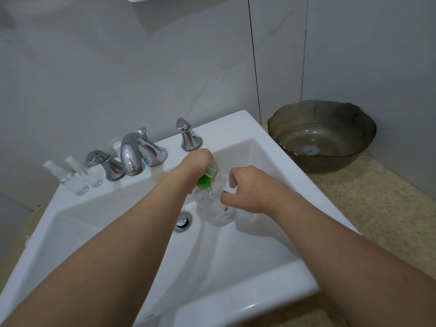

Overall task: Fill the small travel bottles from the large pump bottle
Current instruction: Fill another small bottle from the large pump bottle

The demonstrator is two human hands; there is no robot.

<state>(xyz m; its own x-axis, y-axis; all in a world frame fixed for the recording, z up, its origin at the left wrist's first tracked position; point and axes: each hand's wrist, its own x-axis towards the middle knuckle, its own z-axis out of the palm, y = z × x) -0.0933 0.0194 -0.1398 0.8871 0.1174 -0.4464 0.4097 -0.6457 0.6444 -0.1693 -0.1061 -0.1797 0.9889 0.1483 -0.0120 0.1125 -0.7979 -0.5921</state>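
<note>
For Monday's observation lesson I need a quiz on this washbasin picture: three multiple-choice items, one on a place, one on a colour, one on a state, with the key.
1. Where does the large clear bottle stand?
A. In the sink basin, beside the drain
B. Inside the glass bowl
C. On the speckled counter

2. What colour is the pump part under the left hand?
A. Red
B. Green
C. Black

3. What is the right hand doing?
A. Lying flat on the counter
B. Turning a tap handle
C. Pinching something clear at the bottle's top

Key: 1 A, its base sits next to the drain. 2 B, the pump part shows green below the hand. 3 C, its fingers are curled at the bottle's neck.
</note>
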